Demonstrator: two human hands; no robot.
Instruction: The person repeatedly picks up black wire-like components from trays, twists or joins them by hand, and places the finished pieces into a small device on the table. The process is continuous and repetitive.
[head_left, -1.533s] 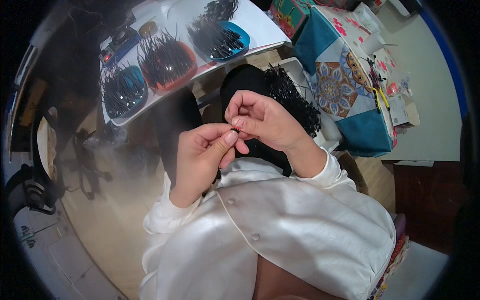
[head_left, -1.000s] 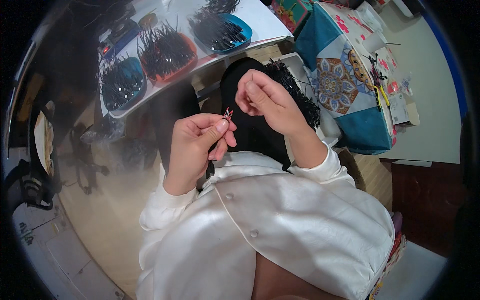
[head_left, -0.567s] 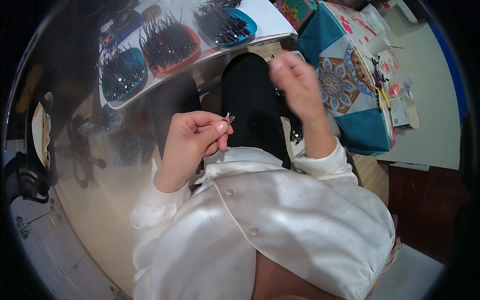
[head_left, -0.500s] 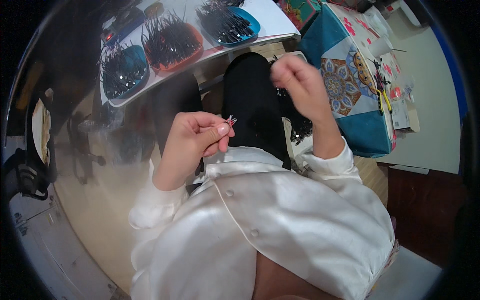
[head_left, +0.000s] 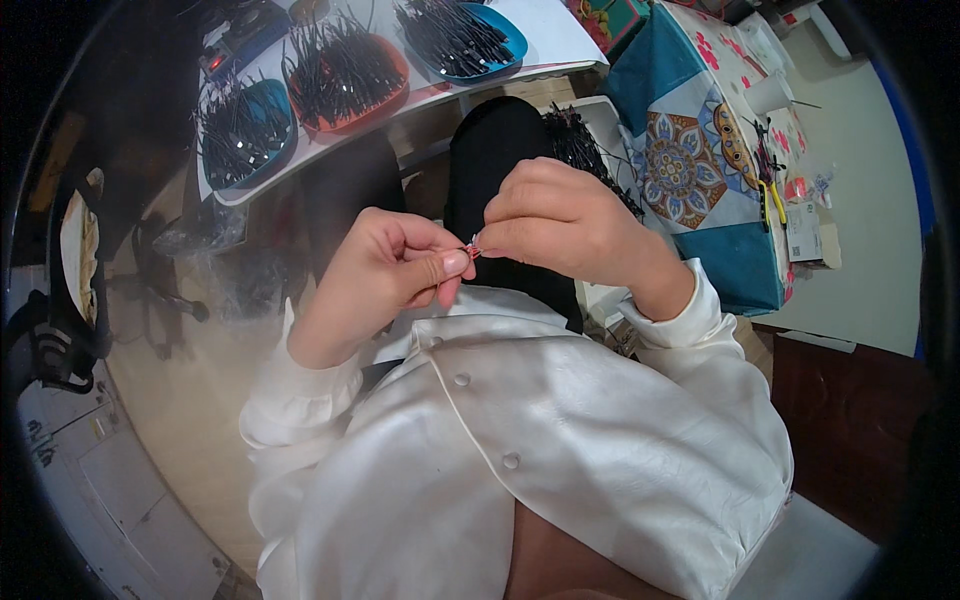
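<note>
Above my lap, my left hand (head_left: 378,272) pinches a small bundle of thin wire ends (head_left: 472,249), red with some pale and dark strands, between thumb and forefinger. My right hand (head_left: 578,222) meets it from the other side, its thumb and fingertips closed on the tips of those wires. The fingers hide most of the bundle, so I cannot tell how the strands lie. Just beyond my right hand, many black cables (head_left: 572,138) lie heaped in a white bin (head_left: 603,118) beside my leg.
Along the table (head_left: 440,103) ahead stand a teal tray (head_left: 284,165), an orange tray (head_left: 396,98) and a blue tray (head_left: 515,42), all heaped with black cables. At right, a patterned cloth (head_left: 735,285) covers a stand bearing yellow-handled pliers (head_left: 776,203) and a small box (head_left: 803,232).
My right hand has moved left and down from above the bin to the wire ends in my left hand. More of the heaped cables now shows. My left hand stays nearly in place.
</note>
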